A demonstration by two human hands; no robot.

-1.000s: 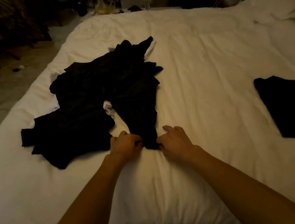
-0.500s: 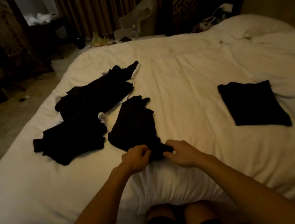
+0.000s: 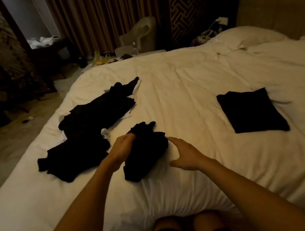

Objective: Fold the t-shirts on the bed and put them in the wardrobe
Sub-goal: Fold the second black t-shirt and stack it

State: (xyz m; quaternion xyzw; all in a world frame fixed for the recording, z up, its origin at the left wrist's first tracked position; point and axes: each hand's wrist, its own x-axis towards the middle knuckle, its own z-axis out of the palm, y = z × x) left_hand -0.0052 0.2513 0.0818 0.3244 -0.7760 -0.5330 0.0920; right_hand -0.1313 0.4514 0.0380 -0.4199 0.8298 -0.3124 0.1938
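A crumpled black t-shirt [image 3: 145, 152] lies bunched near the front edge of the bed [image 3: 192, 80], directly ahead of the person's knees. The left hand [image 3: 122, 150] grips its upper left part, fingers closed into the cloth, while the right hand [image 3: 186, 155] hovers just beside its right edge with the fingers spread and holding nothing; whether the fingertips brush the cloth is hard to tell in the dim light. This shirt looks barely begun: it is still a lump, not laid flat. To the left, just beside it, a loose heap of dark garments [image 3: 90, 133] sprawls across the white cover with a bit of white cloth showing among them, none of it folded. Well apart to the right sits one folded black t-shirt [image 3: 252, 111], a neat flat rectangle, which I judge to be the only finished piece. So the task seems to be at an early stage: one shirt folded, one in hand, several waiting, and nothing yet carried off. No wardrobe can be picked out with certainty in the dark room beyond the bed.
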